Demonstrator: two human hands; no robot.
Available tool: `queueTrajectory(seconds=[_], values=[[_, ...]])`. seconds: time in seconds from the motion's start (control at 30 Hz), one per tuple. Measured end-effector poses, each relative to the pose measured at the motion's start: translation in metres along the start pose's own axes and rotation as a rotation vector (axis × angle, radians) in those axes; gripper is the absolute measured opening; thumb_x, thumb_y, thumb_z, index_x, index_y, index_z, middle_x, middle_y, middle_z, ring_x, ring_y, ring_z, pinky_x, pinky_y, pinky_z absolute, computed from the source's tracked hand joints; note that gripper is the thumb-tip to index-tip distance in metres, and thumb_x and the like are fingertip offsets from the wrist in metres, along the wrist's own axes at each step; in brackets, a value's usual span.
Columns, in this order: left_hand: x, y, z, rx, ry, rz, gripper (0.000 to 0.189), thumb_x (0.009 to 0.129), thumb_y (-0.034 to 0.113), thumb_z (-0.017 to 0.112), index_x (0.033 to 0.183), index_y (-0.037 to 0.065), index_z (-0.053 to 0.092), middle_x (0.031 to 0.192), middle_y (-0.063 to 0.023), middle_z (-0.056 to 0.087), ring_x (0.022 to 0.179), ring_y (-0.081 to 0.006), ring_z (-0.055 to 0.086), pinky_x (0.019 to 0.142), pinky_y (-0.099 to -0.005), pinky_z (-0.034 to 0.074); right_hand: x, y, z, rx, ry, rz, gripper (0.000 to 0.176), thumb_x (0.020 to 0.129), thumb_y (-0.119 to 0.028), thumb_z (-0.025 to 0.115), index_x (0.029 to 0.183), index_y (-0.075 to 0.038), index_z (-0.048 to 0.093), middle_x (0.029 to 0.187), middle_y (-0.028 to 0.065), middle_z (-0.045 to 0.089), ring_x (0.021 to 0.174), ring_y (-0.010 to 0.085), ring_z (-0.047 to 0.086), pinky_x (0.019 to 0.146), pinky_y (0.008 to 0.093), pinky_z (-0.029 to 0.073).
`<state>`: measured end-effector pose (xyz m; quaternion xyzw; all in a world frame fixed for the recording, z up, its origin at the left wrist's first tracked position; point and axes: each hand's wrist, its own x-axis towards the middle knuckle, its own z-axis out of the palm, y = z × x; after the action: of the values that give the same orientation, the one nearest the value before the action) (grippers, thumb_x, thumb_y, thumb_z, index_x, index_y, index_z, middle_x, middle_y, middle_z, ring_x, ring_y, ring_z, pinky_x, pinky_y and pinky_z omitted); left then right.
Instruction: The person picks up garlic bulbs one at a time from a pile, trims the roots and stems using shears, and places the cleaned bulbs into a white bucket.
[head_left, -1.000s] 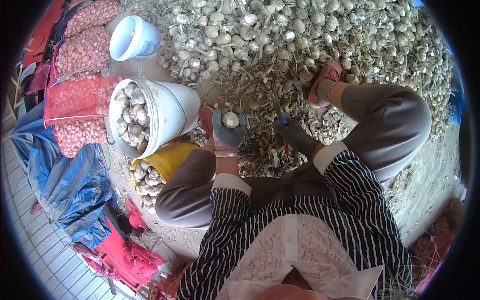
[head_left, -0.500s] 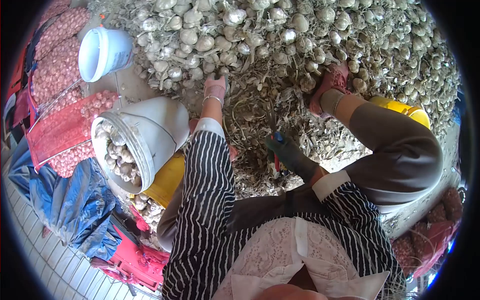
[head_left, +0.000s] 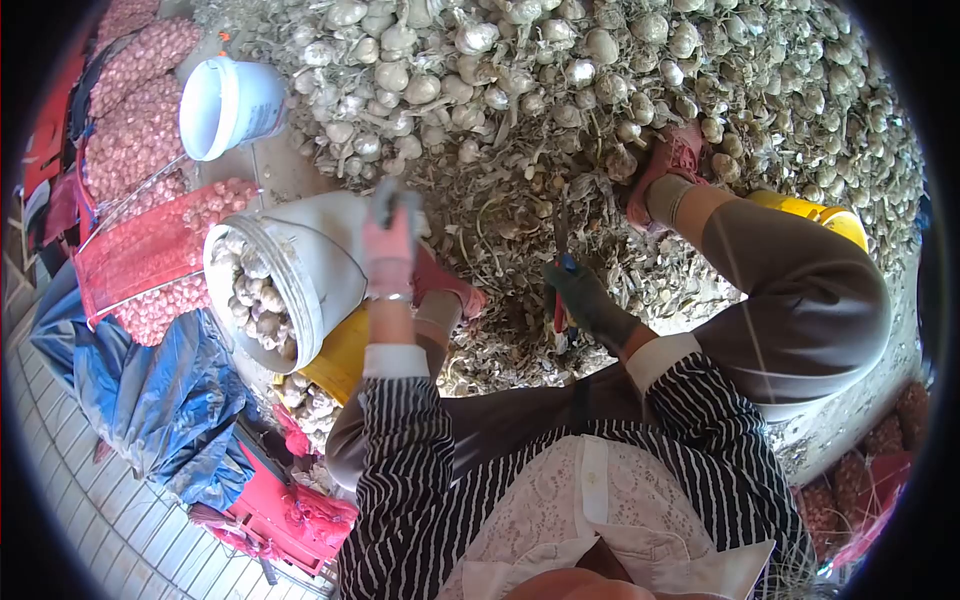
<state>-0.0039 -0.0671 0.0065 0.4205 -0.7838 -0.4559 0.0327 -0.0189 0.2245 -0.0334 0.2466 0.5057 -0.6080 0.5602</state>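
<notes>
My left hand [head_left: 390, 245], in a pink glove with grey fingertips, is over the right side of a white bucket [head_left: 335, 235]. Its fingers are smeared by motion, and I cannot make out whether it holds anything. The bucket lies tilted, its mouth facing left, with garlic bulbs [head_left: 262, 312] inside. In a dark green glove, my right hand [head_left: 590, 305] is closed around a cutting tool [head_left: 562, 240] with red and blue handles, its blades pointing up at the dry garlic leaves [head_left: 510, 235] between my feet. A large heap of garlic [head_left: 480, 70] spreads beyond both hands.
A white-blue bucket [head_left: 232, 108] stands at the upper left, near red net sacks [head_left: 150, 245] of bulbs. Yellow containers [head_left: 338, 362] sit beneath the tilted bucket and beside my right foot. A blue tarp [head_left: 165, 400] lies at the left. Both my knees flank the work area.
My left hand has moved from the edge of the garlic heap down and left to beside the tilted bucket. The view has shifted slightly; my right hand still holds the tool.
</notes>
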Motion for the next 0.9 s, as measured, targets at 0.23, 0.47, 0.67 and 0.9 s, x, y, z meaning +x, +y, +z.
queueTrajectory(seconds=[0.23,0.47,0.67,0.9], values=[[-0.047,0.081,-0.171,0.110,0.725,0.566,0.034,0.091,0.001,0.056,0.125,-0.002,0.055,0.113,-0.0097,0.063,0.096,-0.0144,0.061,0.082,-0.0255,0.050,-0.013,-0.011,0.005,0.171,0.034,-0.075,0.026,0.086,-0.031,0.069,0.091,-0.008,0.059,0.072,0.0039,0.059,0.058,0.0165,0.058,0.054,0.0333,0.050],[-0.059,0.046,-0.191,1.042,1.038,0.417,0.059,0.083,0.035,0.065,0.134,0.009,0.049,0.131,-0.0199,0.048,0.125,-0.0383,0.040,0.106,-0.0505,0.031,-0.044,-0.019,-0.028,0.354,0.080,-0.070,0.028,0.086,-0.031,0.070,0.095,-0.006,0.060,0.077,0.0075,0.064,0.063,0.0208,0.063,0.058,0.0358,0.054],[-0.046,0.023,0.004,0.414,-0.037,0.599,0.036,0.081,0.025,0.065,0.115,0.010,0.062,0.118,-0.0152,0.061,0.108,-0.0341,0.058,0.092,-0.0431,0.048,-0.117,-0.038,-0.024,0.325,0.116,-0.162,0.042,0.091,-0.035,0.061,0.121,-0.007,0.053,0.091,0.0060,0.059,0.078,0.0216,0.063,0.072,0.0366,0.055],[-0.033,-0.159,0.185,0.883,-0.271,-0.108,0.061,0.086,0.032,0.065,0.138,0.011,0.042,0.137,-0.0193,0.046,0.126,-0.0335,0.046,0.103,-0.0422,0.041,-0.104,-0.046,-0.011,0.292,0.110,-0.203,0.035,0.093,-0.036,0.059,0.100,-0.002,0.061,0.079,0.0084,0.064,0.070,0.0182,0.064,0.062,0.0309,0.051]])
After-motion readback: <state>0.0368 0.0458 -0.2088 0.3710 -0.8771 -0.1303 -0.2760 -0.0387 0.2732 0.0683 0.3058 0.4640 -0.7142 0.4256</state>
